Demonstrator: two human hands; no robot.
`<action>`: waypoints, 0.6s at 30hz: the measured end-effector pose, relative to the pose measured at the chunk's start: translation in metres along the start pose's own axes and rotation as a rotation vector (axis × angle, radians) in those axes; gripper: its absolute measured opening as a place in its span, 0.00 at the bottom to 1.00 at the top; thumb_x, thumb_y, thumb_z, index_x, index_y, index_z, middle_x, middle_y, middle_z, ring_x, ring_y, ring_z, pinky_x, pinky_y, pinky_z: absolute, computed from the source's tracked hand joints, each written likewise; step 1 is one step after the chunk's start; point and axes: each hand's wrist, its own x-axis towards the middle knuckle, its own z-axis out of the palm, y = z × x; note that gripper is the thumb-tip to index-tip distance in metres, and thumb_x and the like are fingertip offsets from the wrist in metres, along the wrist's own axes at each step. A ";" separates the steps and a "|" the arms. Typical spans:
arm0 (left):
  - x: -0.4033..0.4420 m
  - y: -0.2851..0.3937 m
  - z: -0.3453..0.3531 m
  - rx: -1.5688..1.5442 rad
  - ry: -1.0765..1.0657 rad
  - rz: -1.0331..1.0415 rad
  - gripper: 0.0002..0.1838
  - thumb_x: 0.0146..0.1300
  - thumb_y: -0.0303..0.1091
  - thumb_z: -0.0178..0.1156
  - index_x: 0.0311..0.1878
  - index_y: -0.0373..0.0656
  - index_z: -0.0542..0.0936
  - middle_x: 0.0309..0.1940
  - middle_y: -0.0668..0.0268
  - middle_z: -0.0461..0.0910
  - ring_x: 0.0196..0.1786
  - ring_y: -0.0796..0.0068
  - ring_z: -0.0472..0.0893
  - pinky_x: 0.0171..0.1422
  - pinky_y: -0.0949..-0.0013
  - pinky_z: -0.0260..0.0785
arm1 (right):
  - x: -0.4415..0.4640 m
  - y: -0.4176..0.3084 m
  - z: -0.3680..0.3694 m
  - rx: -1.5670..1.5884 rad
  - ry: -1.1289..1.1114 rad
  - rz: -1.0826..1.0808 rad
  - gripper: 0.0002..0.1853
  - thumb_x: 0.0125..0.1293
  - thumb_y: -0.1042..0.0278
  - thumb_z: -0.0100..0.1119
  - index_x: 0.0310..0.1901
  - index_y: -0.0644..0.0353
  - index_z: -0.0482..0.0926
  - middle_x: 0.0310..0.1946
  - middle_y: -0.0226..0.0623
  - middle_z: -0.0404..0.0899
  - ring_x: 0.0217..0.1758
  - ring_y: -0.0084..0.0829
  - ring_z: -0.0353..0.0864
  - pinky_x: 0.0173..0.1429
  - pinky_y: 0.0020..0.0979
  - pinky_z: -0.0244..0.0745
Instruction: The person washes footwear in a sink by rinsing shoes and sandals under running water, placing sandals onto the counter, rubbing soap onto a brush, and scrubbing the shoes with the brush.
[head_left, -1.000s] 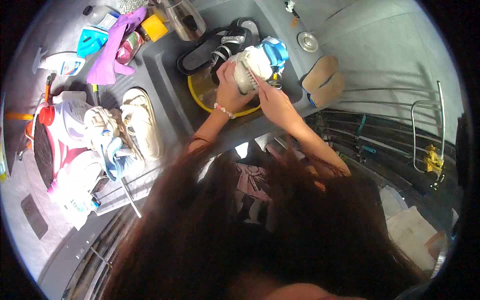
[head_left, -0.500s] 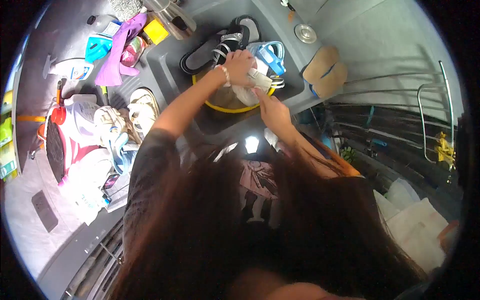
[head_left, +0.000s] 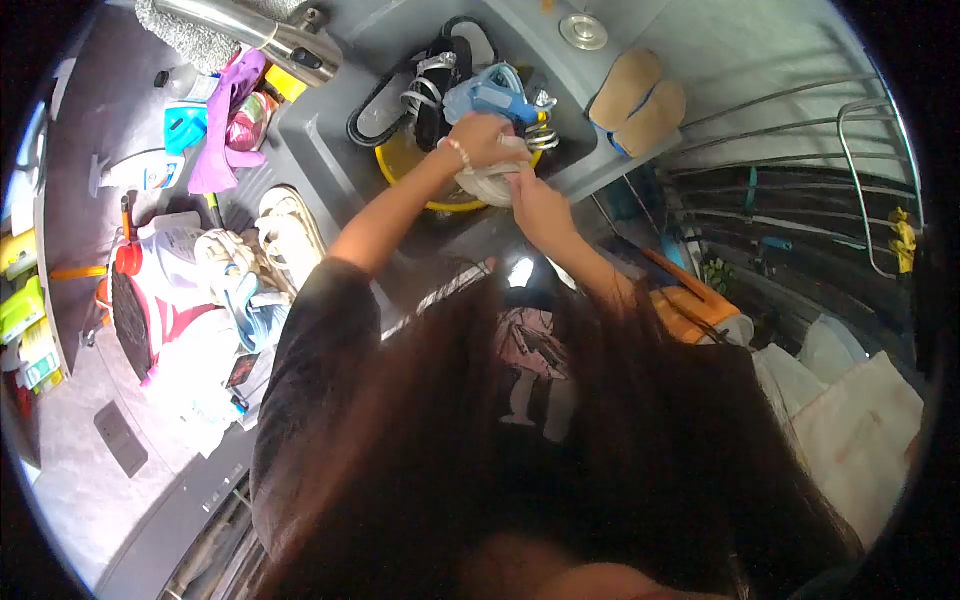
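Above the yellow basin (head_left: 390,172) in the grey sink (head_left: 330,150), both my hands hold an off-white, soft-looking item (head_left: 488,186) whose exact kind I cannot make out. My left hand (head_left: 484,140), with a beaded bracelet at the wrist, grips its upper side. Its lower right edge is pinched by my right hand (head_left: 540,208). Just beyond my left hand lie black sandals (head_left: 432,85) with pale insoles and light straps. A light-blue sandal (head_left: 495,95) rests beside them, partly covering another strappy piece. My hands hide part of the basin.
A pair of tan-soled sandals (head_left: 637,105) leans on the sink's right edge. Left on the counter are cream shoes (head_left: 290,232), a purple glove (head_left: 228,125), a blue container (head_left: 184,128) and bottles. The metal faucet (head_left: 265,38) reaches in at upper left. A wire rack (head_left: 770,190) stands right.
The view has shifted slightly. The off-white item has turned and looks more bunched between my hands, which both keep hold of it. The light-blue sandal shows at a different angle.
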 end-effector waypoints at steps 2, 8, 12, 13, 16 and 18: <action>0.003 -0.001 0.011 -0.200 -0.037 -0.069 0.24 0.51 0.55 0.65 0.26 0.39 0.82 0.26 0.52 0.81 0.33 0.53 0.80 0.40 0.56 0.70 | -0.012 -0.009 0.002 0.081 -0.070 0.031 0.10 0.69 0.62 0.45 0.45 0.59 0.67 0.35 0.55 0.79 0.30 0.59 0.79 0.35 0.56 0.73; -0.015 0.005 0.030 -0.267 0.334 -0.260 0.21 0.52 0.52 0.63 0.26 0.39 0.81 0.25 0.51 0.80 0.34 0.50 0.80 0.39 0.56 0.70 | -0.013 0.000 -0.027 0.207 -0.128 -0.070 0.09 0.69 0.65 0.44 0.43 0.60 0.67 0.28 0.56 0.79 0.33 0.59 0.78 0.37 0.56 0.71; -0.022 0.032 0.026 -0.275 0.625 -0.333 0.20 0.53 0.49 0.64 0.24 0.39 0.80 0.24 0.52 0.79 0.30 0.50 0.79 0.36 0.56 0.70 | 0.008 0.003 -0.038 0.244 -0.125 -0.098 0.08 0.68 0.66 0.46 0.42 0.62 0.68 0.29 0.57 0.78 0.33 0.59 0.78 0.38 0.56 0.71; -0.022 0.037 0.026 -0.283 0.739 -0.322 0.19 0.54 0.49 0.64 0.24 0.39 0.80 0.24 0.52 0.79 0.30 0.50 0.79 0.35 0.56 0.70 | 0.014 -0.006 -0.036 0.239 -0.095 -0.152 0.09 0.68 0.65 0.46 0.42 0.62 0.68 0.28 0.57 0.78 0.33 0.60 0.78 0.38 0.56 0.71; -0.019 0.019 0.014 -0.177 0.808 -0.294 0.18 0.53 0.46 0.66 0.23 0.39 0.79 0.23 0.53 0.79 0.28 0.52 0.79 0.34 0.58 0.70 | 0.026 -0.019 -0.024 0.256 -0.013 -0.190 0.09 0.68 0.65 0.48 0.41 0.61 0.67 0.27 0.57 0.78 0.33 0.59 0.77 0.36 0.56 0.70; -0.019 -0.005 0.001 -0.100 0.856 -0.259 0.19 0.52 0.46 0.68 0.22 0.38 0.78 0.22 0.53 0.79 0.26 0.55 0.79 0.32 0.61 0.69 | 0.020 -0.023 -0.035 0.235 -0.119 -0.196 0.07 0.68 0.66 0.48 0.40 0.61 0.68 0.27 0.57 0.77 0.33 0.59 0.77 0.34 0.55 0.69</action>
